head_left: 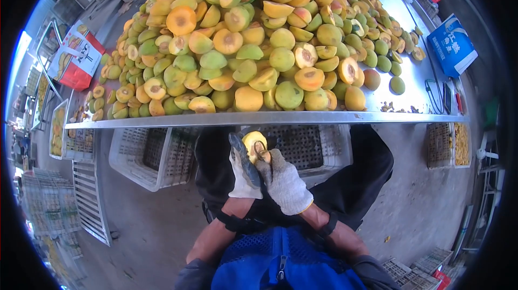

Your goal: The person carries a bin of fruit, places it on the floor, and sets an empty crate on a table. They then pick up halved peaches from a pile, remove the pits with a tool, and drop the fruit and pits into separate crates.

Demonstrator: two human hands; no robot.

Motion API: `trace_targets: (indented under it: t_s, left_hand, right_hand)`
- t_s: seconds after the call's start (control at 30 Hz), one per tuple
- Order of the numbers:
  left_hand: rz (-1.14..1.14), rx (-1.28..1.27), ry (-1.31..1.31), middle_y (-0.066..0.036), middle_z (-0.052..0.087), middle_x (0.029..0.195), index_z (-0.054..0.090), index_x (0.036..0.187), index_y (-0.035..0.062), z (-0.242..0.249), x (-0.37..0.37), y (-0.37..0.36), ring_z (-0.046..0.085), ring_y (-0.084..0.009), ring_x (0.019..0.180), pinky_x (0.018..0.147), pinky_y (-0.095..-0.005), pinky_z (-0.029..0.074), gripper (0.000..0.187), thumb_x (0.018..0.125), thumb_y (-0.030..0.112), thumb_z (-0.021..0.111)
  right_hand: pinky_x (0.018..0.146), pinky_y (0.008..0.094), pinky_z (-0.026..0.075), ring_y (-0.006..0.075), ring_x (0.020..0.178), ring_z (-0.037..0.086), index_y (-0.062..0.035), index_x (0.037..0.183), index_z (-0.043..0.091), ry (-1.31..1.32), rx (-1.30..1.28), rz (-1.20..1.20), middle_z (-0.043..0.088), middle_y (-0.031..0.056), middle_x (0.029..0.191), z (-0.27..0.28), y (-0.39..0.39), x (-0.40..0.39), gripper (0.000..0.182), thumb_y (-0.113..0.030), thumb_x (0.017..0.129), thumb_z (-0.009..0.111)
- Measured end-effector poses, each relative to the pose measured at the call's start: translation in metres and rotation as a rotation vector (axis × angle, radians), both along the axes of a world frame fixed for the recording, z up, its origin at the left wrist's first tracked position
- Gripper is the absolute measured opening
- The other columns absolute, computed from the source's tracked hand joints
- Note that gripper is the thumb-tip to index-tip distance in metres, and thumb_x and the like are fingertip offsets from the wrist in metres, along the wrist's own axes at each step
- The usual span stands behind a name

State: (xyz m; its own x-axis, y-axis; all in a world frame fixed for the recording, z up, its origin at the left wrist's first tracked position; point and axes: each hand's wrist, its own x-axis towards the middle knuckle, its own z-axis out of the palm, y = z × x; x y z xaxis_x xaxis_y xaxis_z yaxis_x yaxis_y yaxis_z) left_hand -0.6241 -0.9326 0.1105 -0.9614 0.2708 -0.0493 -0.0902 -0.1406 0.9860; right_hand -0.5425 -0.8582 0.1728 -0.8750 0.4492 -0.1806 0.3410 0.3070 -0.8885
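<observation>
Close to my body, below the table edge, my left hand (244, 168) in a grey-and-white glove is wrapped round a cut yellow fruit half (253, 144). My right hand (278, 179), in a white knit glove, is closed on a small tool with a curved metal loop (260, 148). The loop lies against the cut face of the fruit. A large heap of halved and whole green and orange fruit (229, 41) covers much of the metal table (243, 119) just beyond my hands.
Plastic crates (156, 157) stand under the table. A blue box (452, 46) sits at the right end, near a phone (447, 98). At the left is a red and white bag (78, 58). More crates (448, 144) are low on the right.
</observation>
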Motion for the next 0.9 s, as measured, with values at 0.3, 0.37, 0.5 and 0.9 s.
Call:
trace_targets:
  t_s: [0.3,0.37,0.5,0.9]
  left_hand:
    - [0.024,0.261,-0.116,-0.011,0.067,0.107,0.055,0.117,0.0009,0.003,-0.002,0.006,0.065,-0.0191,0.092,0.087,-0.0316,0.053,0.052,0.104,0.047,0.035]
    - [0.035,0.245,-0.124,-0.011,0.067,0.107,0.055,0.117,0.0007,0.011,-0.002,0.007,0.065,-0.0196,0.093,0.087,-0.0318,0.053,0.053,0.105,0.047,0.034]
    - [0.011,0.274,-0.108,-0.011,0.067,0.107,0.055,0.117,0.0003,0.014,0.000,0.005,0.065,-0.0205,0.094,0.088,-0.0325,0.053,0.051,0.104,0.046,0.035]
    - [-0.218,0.207,-0.078,-0.008,0.067,0.106,0.062,0.111,-0.0017,0.025,-0.020,-0.010,0.064,-0.0152,0.093,0.084,-0.0284,0.053,0.036,0.084,0.021,0.070]
  right_hand:
    - [0.064,0.0493,0.048,0.0513,0.085,0.058,-0.0035,0.109,0.053,0.005,-0.073,-0.051,0.063,0.0276,0.083,-0.007,-0.006,-0.001,0.020,-0.020,0.097,0.054]
    - [0.065,0.0493,0.048,0.0513,0.086,0.058,-0.0041,0.109,0.053,-0.010,-0.087,-0.058,0.063,0.0277,0.084,-0.002,-0.006,-0.003,0.020,-0.020,0.098,0.054]
    - [0.064,0.0535,0.047,0.0520,0.085,0.058,-0.0057,0.108,0.049,0.051,-0.085,-0.034,0.062,0.0294,0.083,-0.011,-0.005,-0.003,0.025,-0.028,0.098,0.053]
    - [0.066,0.0473,0.051,0.0450,0.078,0.062,-0.0050,0.110,0.057,0.045,-0.076,0.031,0.066,0.0206,0.082,-0.020,-0.006,0.002,0.027,-0.029,0.099,0.050]
